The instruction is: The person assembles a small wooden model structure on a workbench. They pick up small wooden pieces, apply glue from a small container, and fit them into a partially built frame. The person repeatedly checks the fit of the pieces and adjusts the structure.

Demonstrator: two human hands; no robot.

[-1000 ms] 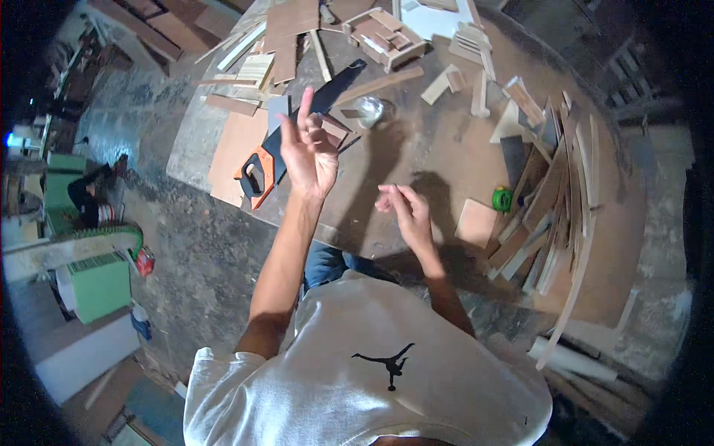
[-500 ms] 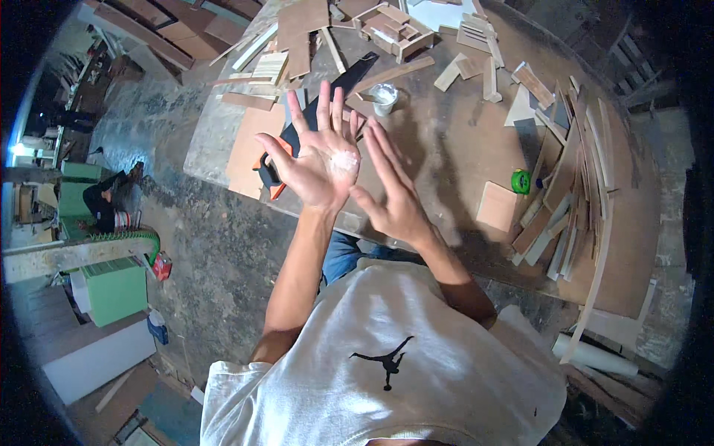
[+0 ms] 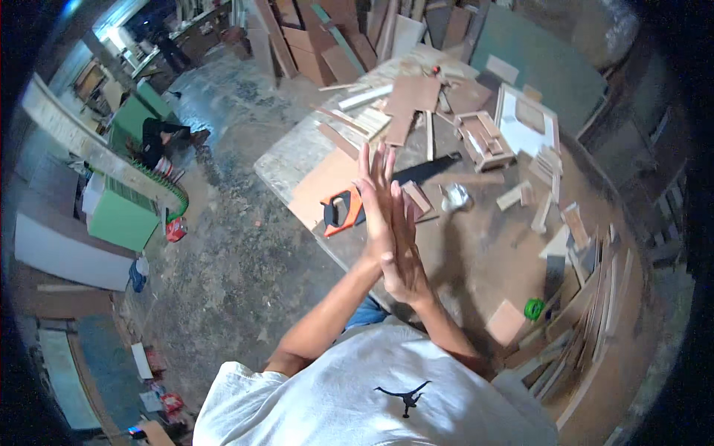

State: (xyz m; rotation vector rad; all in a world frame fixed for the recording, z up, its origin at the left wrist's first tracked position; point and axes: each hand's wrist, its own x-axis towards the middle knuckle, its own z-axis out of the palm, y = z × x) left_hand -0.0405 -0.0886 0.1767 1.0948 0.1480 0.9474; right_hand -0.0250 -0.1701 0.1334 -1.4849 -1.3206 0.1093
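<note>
My left hand [image 3: 377, 212] and my right hand [image 3: 405, 253] are together palm to palm above the table's near edge, fingers stretched out and pointing away from me. Between them the palms are hidden, so the white smear seen earlier on my left palm does not show. Just left of my hands, on the table, lies a handsaw [image 3: 343, 212] with an orange and black handle, its dark blade running behind my fingers. To their right stands a small cup [image 3: 455, 197] with a whitish rim.
Wood offcuts cover much of the worktable [image 3: 476, 253], with a small wooden frame piece [image 3: 485, 141] at the back. A green tape measure [image 3: 533, 308] lies by a pile of thin strips [image 3: 587, 327] on the right. On the floor to the left stands a green cabinet [image 3: 123, 215]; another person [image 3: 160, 145] is beyond.
My right hand has come onto my left palm, and the two now press together. The left palm has turned inward. The view has swung, shifting the table to the right and lower.
</note>
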